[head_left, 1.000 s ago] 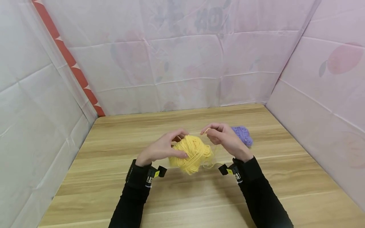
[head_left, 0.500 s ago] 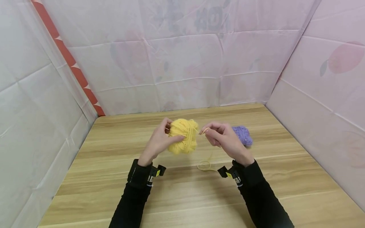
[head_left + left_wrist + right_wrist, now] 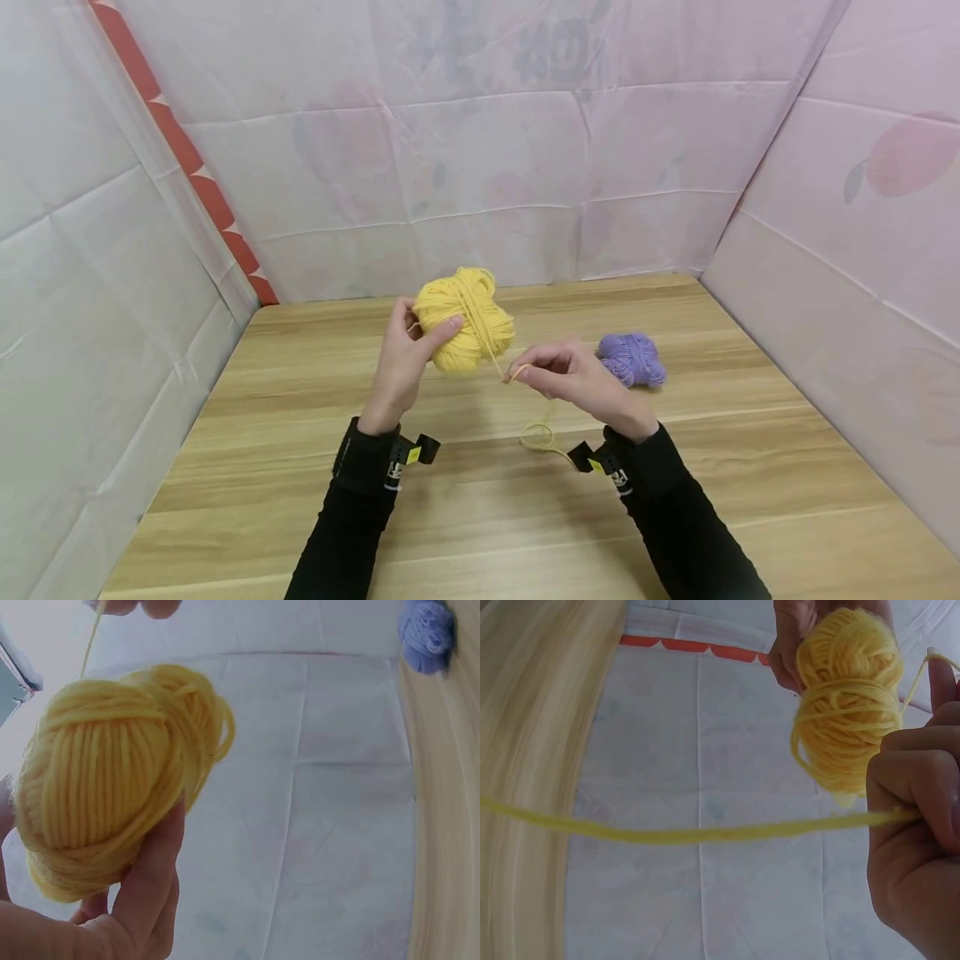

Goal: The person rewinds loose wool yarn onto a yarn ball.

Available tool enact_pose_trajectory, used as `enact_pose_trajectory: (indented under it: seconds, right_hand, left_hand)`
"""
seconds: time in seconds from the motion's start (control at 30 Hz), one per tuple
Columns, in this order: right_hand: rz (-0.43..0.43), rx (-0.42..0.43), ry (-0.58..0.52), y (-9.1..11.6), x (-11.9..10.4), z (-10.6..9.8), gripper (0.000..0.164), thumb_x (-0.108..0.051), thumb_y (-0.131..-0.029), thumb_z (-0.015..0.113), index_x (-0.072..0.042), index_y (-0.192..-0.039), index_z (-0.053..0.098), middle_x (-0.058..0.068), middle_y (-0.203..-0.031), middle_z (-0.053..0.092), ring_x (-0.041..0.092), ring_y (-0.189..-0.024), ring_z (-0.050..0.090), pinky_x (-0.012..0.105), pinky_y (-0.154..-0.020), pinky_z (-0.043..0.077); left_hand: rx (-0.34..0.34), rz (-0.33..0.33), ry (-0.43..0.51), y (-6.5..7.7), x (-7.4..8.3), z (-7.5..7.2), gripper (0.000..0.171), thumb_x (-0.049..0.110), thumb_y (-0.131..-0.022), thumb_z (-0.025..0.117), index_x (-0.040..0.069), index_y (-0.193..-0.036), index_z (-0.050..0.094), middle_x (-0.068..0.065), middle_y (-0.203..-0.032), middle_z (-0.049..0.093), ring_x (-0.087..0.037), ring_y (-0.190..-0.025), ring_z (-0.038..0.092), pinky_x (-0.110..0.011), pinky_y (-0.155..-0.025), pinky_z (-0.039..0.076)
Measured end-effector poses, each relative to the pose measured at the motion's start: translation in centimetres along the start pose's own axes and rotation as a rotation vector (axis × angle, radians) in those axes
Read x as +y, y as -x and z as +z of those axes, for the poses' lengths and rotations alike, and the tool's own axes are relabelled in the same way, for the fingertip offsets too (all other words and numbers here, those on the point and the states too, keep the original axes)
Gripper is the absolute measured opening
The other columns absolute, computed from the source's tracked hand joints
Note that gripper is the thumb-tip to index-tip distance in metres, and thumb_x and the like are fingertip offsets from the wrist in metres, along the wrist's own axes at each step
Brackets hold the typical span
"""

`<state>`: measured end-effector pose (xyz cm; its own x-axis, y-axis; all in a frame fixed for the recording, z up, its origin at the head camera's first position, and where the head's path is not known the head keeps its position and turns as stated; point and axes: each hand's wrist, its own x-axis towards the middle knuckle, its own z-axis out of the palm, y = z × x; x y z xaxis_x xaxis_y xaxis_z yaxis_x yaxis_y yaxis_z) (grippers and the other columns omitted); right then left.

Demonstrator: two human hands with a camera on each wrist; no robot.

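Observation:
My left hand (image 3: 401,358) grips a yellow ball of yarn (image 3: 463,321) above the table, thumb on the near side and fingers behind it. In the left wrist view, strands wrap round the waist of the yellow ball (image 3: 97,780). My right hand (image 3: 573,379) pinches the yellow yarn strand (image 3: 493,360), which runs from the ball to the fingertips. From the right hand the yarn tail (image 3: 667,834) passes out, and a loose loop of yarn (image 3: 537,432) lies on the table below. Beyond that hand rests a purple ball of yarn (image 3: 632,360).
The wooden table (image 3: 300,500) is bounded by pale cloth walls (image 3: 480,167) at the back and both sides. A red scalloped strip (image 3: 180,142) runs down the back left corner.
My left hand has lifted the yellow ball up and to the left, turning it. My right hand shifts slightly left and down, still pinching the yarn, and more of the purple ball shows.

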<state>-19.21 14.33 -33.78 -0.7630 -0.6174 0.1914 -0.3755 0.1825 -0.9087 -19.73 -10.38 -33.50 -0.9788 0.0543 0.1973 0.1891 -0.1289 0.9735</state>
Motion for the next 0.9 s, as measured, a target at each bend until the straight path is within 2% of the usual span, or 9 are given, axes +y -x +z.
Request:
enact_pose_trajectory:
  seconds: [0.1,0.27,0.37,0.5,0.6,0.7,0.77,0.9]
  right_hand:
    - [0.001,-0.007,0.028,-0.2,0.3,0.1,0.017,-0.018,-0.097,0.057,-0.012,-0.103,0.072,-0.004,-0.077,0.059,0.008,-0.061,0.045,0.024,-0.052,0.04]
    - [0.009,-0.023,0.011,-0.6,0.9,0.0,0.018,-0.018,-0.097,0.056,-0.01,-0.102,0.072,-0.003,-0.067,0.048,0.009,-0.057,0.04,0.023,-0.05,0.036]
    - [0.04,-0.036,-0.057,-0.8,1.4,-0.2,0.021,-0.019,-0.098,0.056,-0.007,-0.104,0.071,-0.003,-0.062,0.038,0.011,-0.053,0.033,0.023,-0.049,0.031]
    - [0.071,-0.04,-0.182,-1.0,2.1,-0.5,0.02,-0.02,-0.098,0.055,-0.007,-0.101,0.07,-0.003,-0.059,0.029,0.013,-0.051,0.025,0.026,-0.05,0.024]
    - [0.098,-0.035,-0.24,-1.0,2.5,-0.7,0.019,-0.02,-0.099,0.053,-0.011,-0.098,0.07,-0.006,-0.06,0.036,0.01,-0.053,0.031,0.023,-0.052,0.028]
    - [0.143,-0.027,-0.278,-1.1,2.8,-0.9,0.02,-0.021,-0.1,0.051,-0.014,-0.101,0.07,-0.008,-0.069,0.057,0.005,-0.061,0.051,0.021,-0.061,0.046]
    - [0.169,-0.02,-0.296,-1.1,2.9,-1.0,0.019,-0.02,-0.101,0.049,-0.016,-0.104,0.068,-0.008,-0.082,0.066,0.006,-0.072,0.061,0.025,-0.07,0.054]
    - [0.168,-0.011,-0.29,-1.1,3.0,-1.3,0.014,-0.016,-0.098,0.051,-0.014,-0.094,0.065,-0.006,-0.084,0.066,0.009,-0.076,0.063,0.032,-0.078,0.056]
  left_hand:
    - [0.007,0.016,0.048,0.0,0.2,-0.1,0.04,0.016,-0.089,0.068,0.009,-0.114,0.038,-0.012,-0.118,0.053,-0.02,-0.099,0.062,-0.028,-0.079,0.058]
    - [-0.027,0.027,0.113,0.1,0.4,-0.1,0.034,0.013,-0.091,0.065,0.01,-0.112,0.038,-0.01,-0.119,0.055,-0.018,-0.098,0.064,-0.028,-0.079,0.058]
    - [-0.087,0.027,0.135,0.3,0.6,-0.2,0.033,0.011,-0.092,0.064,0.011,-0.114,0.04,-0.01,-0.119,0.056,-0.018,-0.1,0.064,-0.028,-0.08,0.058]
    - [-0.217,0.009,0.131,0.6,0.7,-0.2,0.035,0.011,-0.092,0.063,0.01,-0.118,0.04,-0.01,-0.12,0.056,-0.018,-0.102,0.064,-0.028,-0.082,0.057]
    - [-0.326,-0.008,0.112,0.7,0.9,-0.2,0.038,0.01,-0.091,0.064,0.01,-0.121,0.04,-0.011,-0.119,0.055,-0.019,-0.099,0.065,-0.031,-0.08,0.059]
    - [-0.415,-0.021,0.063,0.7,0.8,-0.1,0.042,0.01,-0.09,0.066,0.01,-0.123,0.041,-0.011,-0.118,0.054,-0.019,-0.097,0.066,-0.034,-0.078,0.059]
    - [-0.463,-0.022,0.025,0.7,0.8,-0.1,0.044,0.009,-0.088,0.068,0.01,-0.123,0.041,-0.011,-0.118,0.055,-0.02,-0.099,0.065,-0.035,-0.079,0.059]
    - [-0.571,-0.013,-0.052,0.7,0.7,0.0,0.048,0.009,-0.085,0.072,0.009,-0.125,0.044,-0.013,-0.118,0.056,-0.024,-0.102,0.063,-0.038,-0.08,0.059]
